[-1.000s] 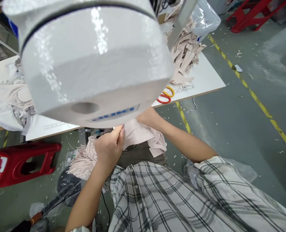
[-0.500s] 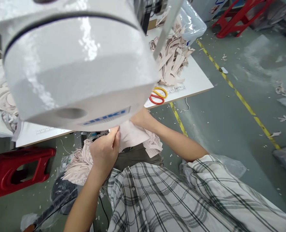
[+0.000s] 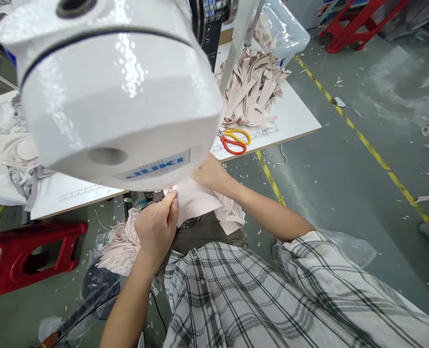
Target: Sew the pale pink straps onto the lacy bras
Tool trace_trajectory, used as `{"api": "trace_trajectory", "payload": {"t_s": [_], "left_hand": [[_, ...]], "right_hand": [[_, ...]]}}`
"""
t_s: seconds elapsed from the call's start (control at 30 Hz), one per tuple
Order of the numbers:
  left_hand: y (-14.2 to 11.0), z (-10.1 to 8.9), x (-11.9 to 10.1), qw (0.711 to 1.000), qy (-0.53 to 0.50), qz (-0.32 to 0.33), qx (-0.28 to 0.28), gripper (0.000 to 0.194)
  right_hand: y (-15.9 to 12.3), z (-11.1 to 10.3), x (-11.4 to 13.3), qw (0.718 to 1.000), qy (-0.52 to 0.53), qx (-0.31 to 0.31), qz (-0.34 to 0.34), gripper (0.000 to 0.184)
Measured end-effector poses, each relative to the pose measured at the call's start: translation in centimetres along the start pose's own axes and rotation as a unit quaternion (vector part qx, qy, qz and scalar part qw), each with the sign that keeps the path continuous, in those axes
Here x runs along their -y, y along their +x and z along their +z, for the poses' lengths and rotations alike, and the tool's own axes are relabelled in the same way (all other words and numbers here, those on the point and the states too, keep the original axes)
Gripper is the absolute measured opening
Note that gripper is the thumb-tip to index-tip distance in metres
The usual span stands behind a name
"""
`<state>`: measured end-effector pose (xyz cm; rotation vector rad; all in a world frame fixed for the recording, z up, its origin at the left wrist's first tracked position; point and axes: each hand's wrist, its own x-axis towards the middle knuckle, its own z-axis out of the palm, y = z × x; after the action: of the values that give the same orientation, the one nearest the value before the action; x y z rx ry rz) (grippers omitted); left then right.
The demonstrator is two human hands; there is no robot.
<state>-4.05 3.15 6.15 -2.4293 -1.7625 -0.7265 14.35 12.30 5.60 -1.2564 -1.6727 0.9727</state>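
Observation:
A pale pink piece of fabric point(image 3: 198, 199) stretches between my two hands just below the front of a white sewing machine point(image 3: 127, 106) marked JUKI. My left hand point(image 3: 158, 222) pinches its left edge, thumb pressed against the fingers. On the fabric's upper right side rests my right hand point(image 3: 212, 175); its fingertips are hidden under the machine head, as are the needle and presser foot. Pink lace point(image 3: 231, 212) hangs from the fabric's right end over my lap. A bundle of pink lace-edged pieces point(image 3: 118, 249) lies lower left, beside my left forearm.
Scissors with red and yellow handles point(image 3: 236, 141) lie on the white table point(image 3: 297, 116), near a heap of pink fabric strips point(image 3: 254, 92) and a clear plastic bin point(image 3: 289, 34). More garments point(image 3: 15, 150) sit at left. A red stool point(image 3: 36, 256) stands on the floor at left.
My view has shifted slightly, so the machine head appears a little further left and more of the scissors shows. Both hands keep nearly the same place on the fabric.

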Motion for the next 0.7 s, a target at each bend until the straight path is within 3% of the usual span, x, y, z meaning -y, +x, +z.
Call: {"api": "trace_trajectory", "payload": {"t_s": [0.33,0.7], "left_hand": [[-0.2,-0.3,0.5,0.999,-0.020,-0.030,-0.008,0.031],[-0.8,-0.3,1.1,0.995,-0.062,-0.076,-0.026,0.029]], "right_hand": [[-0.2,-0.1,0.6,0.999,0.039,0.016,0.009,0.013],[-1.1,0.1,-1.1,0.998,0.063,0.026,-0.005,0.014]]}}
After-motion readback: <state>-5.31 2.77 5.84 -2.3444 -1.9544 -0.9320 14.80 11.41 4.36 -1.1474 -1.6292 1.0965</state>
